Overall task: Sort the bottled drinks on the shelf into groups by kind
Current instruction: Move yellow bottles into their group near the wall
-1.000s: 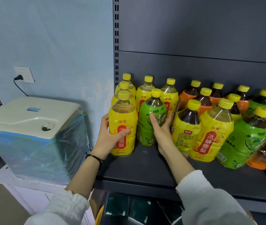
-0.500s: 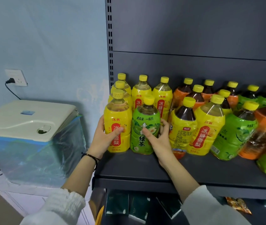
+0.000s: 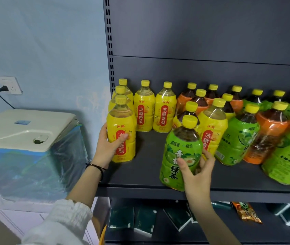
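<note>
Head view: hands (image 3: pixel 106 147) (image 3: pixel 197 177) grip yellow bottle (image 3: pixel 121 121) (left), green bottle (image 3: pixel 183 145) (right).

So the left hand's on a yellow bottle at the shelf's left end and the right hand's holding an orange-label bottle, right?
No: the head view shows the right hand gripping a green-label bottle, not an orange one. The left hand does hold the yellow bottle at the shelf's left end.

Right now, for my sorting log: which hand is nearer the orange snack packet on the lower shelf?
Right. The right hand, gripping the green bottle, is up-left of the packet; the left hand holds a yellow bottle far left.
</note>
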A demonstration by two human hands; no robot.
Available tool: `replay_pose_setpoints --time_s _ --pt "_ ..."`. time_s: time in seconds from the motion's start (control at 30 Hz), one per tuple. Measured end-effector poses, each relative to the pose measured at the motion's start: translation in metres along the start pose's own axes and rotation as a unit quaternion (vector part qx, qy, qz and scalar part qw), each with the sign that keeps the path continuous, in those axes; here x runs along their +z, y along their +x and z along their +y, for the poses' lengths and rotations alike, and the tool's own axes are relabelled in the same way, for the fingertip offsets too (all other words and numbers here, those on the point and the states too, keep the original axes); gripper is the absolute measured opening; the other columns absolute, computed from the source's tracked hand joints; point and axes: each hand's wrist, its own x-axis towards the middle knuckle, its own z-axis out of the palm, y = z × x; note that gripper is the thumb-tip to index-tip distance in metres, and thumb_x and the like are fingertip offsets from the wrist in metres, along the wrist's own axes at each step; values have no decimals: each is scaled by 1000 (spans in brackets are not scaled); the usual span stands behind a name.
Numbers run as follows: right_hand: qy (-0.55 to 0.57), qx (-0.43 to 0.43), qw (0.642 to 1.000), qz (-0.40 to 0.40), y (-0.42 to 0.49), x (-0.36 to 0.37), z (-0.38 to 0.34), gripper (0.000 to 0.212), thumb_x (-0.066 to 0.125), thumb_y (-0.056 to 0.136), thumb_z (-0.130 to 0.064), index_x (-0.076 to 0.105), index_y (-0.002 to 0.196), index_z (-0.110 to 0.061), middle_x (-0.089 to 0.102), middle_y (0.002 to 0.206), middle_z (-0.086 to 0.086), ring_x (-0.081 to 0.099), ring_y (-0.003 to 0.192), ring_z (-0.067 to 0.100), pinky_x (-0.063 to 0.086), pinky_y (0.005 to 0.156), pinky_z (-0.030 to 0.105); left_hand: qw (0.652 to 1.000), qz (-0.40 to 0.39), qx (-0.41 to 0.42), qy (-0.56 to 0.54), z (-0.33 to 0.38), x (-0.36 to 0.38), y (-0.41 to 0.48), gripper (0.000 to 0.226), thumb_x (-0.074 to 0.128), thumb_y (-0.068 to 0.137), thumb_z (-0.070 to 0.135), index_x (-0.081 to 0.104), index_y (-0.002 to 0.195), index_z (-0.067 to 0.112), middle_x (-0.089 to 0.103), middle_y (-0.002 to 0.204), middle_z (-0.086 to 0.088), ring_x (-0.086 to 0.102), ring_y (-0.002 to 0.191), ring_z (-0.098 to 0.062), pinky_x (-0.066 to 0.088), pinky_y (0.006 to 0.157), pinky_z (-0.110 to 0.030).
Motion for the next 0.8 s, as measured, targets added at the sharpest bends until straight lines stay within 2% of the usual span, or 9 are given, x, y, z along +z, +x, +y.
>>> replay_pose_setpoints --time_s 0.07,0.13,0.33,0.4,0.47,0.53,0.6,0.7,0.8 --pt "-24 -2 1000 13 6 -14 -1 73 69 68 -44 30 129 -40 53 131 8 52 121 16 43 103 33 1000 0 -3 3 0 3 -2 83 83 64 45 40 132 25 60 121 0 62 105 -14 56 83 -35" --pt "-43 -3 999 8 14 -21 0 71 65 72 -45 27 132 -38 50 133 17 48 125 25 38 109 39 1000 3 0 8 1 6 -2 86 82 63 46 38 133 24 59 122 1 61 105 -13 55 81 -32" --pt "-100 -12 994 -41 41 -23 1 77 62 87 -34 20 150 -20 32 152 -2 29 131 3 25 106 23 1000 12 11 18 -2 11 -4 75 77 71 40 34 132 29 56 123 1 59 107 -13 52 82 -30" --pt "-107 -4 994 -29 46 -20 0 78 65 85 -36 24 149 -20 35 147 -6 31 132 6 26 108 24 1000 9 15 19 -2 11 -4 75 77 71 41 34 131 30 56 123 2 58 108 -13 52 82 -30" --pt "-120 -21 992 25 42 -17 0 75 69 80 -39 33 144 -24 39 139 -8 39 131 13 34 111 35 1000 2 12 23 -2 9 -3 75 75 73 42 34 134 28 55 125 1 58 109 -14 52 83 -31" --pt "-153 -111 977 103 30 -10 -2 61 74 80 -32 43 131 -24 41 125 -10 46 121 20 43 102 45 1000 -9 13 22 -1 5 -4 75 71 76 51 36 136 25 56 128 0 59 111 -16 53 85 -32" --pt "-155 -211 958 119 13 2 -7 40 74 82 -18 50 114 -26 43 109 -14 51 102 21 48 86 39 1000 -13 3 -3 0 0 -4 71 61 81 58 40 138 22 58 130 -3 59 115 -19 53 88 -33" --pt "-105 -231 967 -28 -4 36 -15 24 68 84 -20 55 100 -32 58 97 -9 56 81 11 49 69 30 1000 -21 3 -18 5 -2 -3 52 38 96 42 41 139 14 61 122 2 61 108 -4 52 74 -13" --pt "-90 -147 970 -169 5 78 -14 39 69 86 -27 49 118 -38 58 117 -8 58 99 7 50 80 25 999 -35 18 -23 6 -5 2 56 38 96 40 32 146 16 53 133 1 60 99 12 48 73 -8"
